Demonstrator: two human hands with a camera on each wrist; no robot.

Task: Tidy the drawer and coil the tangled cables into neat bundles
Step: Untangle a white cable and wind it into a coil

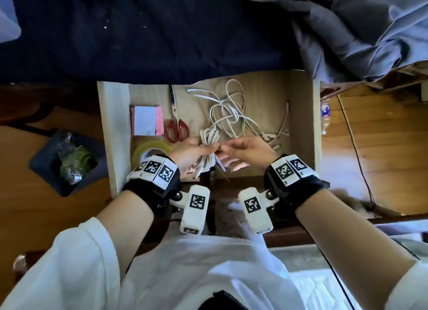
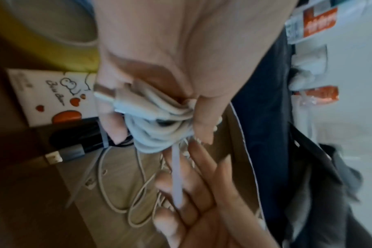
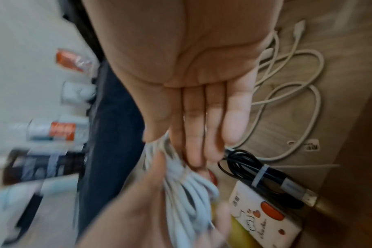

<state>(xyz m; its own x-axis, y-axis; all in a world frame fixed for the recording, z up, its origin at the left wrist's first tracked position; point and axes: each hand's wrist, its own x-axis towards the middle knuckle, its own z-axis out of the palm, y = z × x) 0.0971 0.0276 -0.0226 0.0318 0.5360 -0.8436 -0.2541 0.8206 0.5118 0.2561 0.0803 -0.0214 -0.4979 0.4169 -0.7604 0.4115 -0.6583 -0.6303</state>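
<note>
At centre frame over the open wooden drawer (image 1: 115,133), the left hand (image 1: 190,153) grips a coiled white cable bundle (image 1: 208,138); the right hand (image 1: 249,151) pinches its loose strand. Only the wrist views reveal a tied black cable (image 3: 263,176).

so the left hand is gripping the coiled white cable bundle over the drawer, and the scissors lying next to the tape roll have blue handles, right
Not quite: the scissors have red handles, not blue, as the head view shows. The rest holds: the left hand grips the coiled white cable bundle over the drawer, and the scissors lie near the tape roll.
</note>
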